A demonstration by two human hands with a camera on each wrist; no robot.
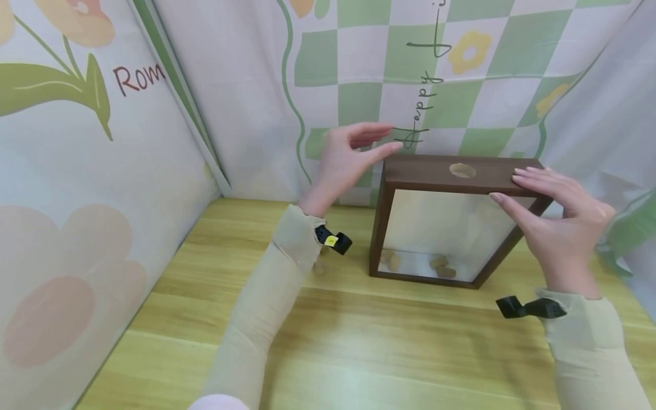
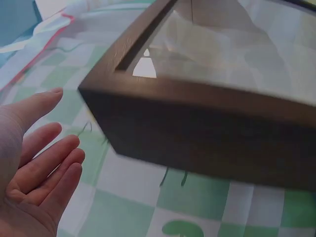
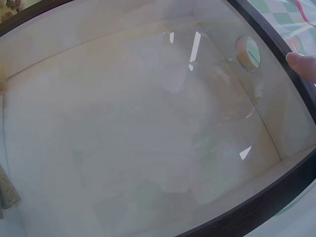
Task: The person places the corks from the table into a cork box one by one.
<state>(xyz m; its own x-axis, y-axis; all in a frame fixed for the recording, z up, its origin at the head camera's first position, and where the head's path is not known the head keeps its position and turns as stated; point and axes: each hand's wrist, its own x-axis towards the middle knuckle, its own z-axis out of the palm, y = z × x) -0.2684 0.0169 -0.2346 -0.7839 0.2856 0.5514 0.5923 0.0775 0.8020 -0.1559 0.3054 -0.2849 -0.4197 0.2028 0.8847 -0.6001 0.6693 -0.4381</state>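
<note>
A dark brown shadow box (image 1: 427,176) with a clear front stands upright on the wooden table, a round hole in its top. Several corks (image 1: 439,263) lie inside at the bottom; in the right wrist view one cork (image 3: 8,190) shows at the left edge. My right hand (image 1: 561,222) holds the box's upper right corner, fingers across the top and thumb at the front edge. Beside the upper left corner, apart from it, my left hand (image 1: 345,162) hovers with nothing between thumb and fingers. The left wrist view shows that hand (image 2: 37,168) with its fingers loosely extended.
A few corks (image 1: 320,266) lie on the table (image 1: 328,341) left of the box, partly hidden behind the left wrist. Close behind the box hangs a green-and-white checked curtain (image 1: 359,57). A flower-printed cloth wall (image 1: 77,199) borders the table's left side.
</note>
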